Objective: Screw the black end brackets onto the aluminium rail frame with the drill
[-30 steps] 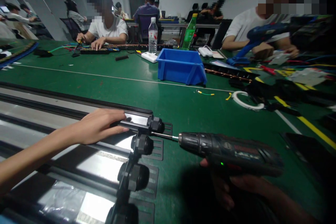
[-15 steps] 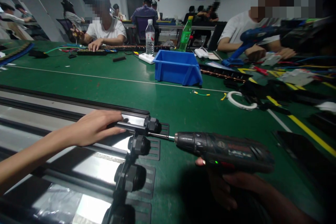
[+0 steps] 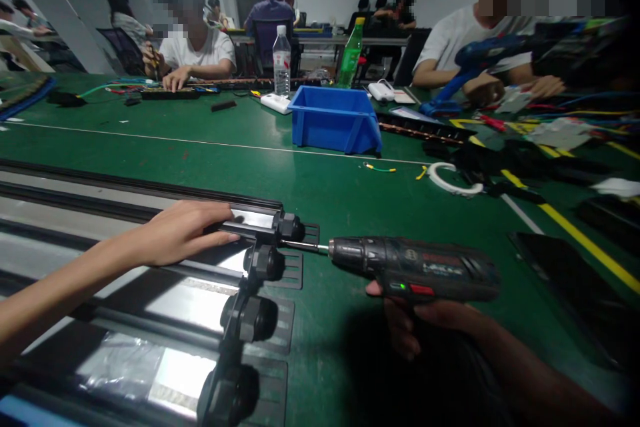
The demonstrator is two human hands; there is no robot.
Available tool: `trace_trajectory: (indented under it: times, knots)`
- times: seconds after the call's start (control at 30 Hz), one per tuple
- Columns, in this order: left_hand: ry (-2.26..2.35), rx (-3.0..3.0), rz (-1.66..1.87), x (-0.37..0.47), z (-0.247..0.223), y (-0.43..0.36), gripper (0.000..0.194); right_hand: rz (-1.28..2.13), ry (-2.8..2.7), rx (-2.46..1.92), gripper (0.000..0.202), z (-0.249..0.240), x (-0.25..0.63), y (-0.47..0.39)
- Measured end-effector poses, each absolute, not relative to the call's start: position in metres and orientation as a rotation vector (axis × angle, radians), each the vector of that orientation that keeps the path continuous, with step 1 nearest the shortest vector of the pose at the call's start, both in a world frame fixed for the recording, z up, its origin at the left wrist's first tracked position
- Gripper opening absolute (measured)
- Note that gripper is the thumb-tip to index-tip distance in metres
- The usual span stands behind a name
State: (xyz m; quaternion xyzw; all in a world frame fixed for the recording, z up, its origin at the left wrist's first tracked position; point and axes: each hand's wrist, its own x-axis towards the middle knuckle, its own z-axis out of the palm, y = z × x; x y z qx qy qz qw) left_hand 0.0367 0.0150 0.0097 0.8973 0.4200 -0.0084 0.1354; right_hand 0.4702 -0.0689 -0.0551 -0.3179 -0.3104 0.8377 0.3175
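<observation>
My right hand [image 3: 450,323] is wrapped round the grip of a black cordless drill [image 3: 415,267], a finger near its trigger and a green light lit. From its chuck a long thin bit [image 3: 305,246] points left, its tip at the end of the farthest metal profile [image 3: 255,221]; the exact contact is too small to tell. My left hand [image 3: 185,230] lies over that same profile, thumb on the near side and fingers on the far side. Several such profiles lie side by side, with black cable glands [image 3: 257,318] and slotted black tabs [image 3: 293,270] at their right ends.
A blue bin [image 3: 335,121] stands ahead, with a water bottle [image 3: 282,63] and a green bottle [image 3: 351,55] behind it. A white cable coil [image 3: 455,180] and a dark flat device [image 3: 560,290] lie right. Co-workers sit across the green table [image 3: 200,153].
The whole view has shifted slightly, so most things sit a little higher. The drill's rear has swung a little left, showing more of its red switch. My left hand keeps its place on the profile.
</observation>
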Motion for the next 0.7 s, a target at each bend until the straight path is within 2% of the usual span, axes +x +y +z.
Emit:
trace_trajectory:
  times: [0.1, 0.37, 0.7]
  knots:
    - [1.235, 2.606, -0.048, 0.038, 0.01, 0.015, 0.033, 2.218, -0.688, -0.858, 0.042, -0.047, 0.467, -0.071]
    - [1.247, 2.572, -0.12, 0.054, 0.019, 0.012, 0.04, 2.17, -0.771, -0.799, 0.04, -0.042, 0.464, -0.076]
    - [1.217, 2.613, -0.041, 0.073, 0.015, 0.008, 0.038, 2.209, -0.717, -0.796, 0.034, -0.036, 0.462, -0.079]
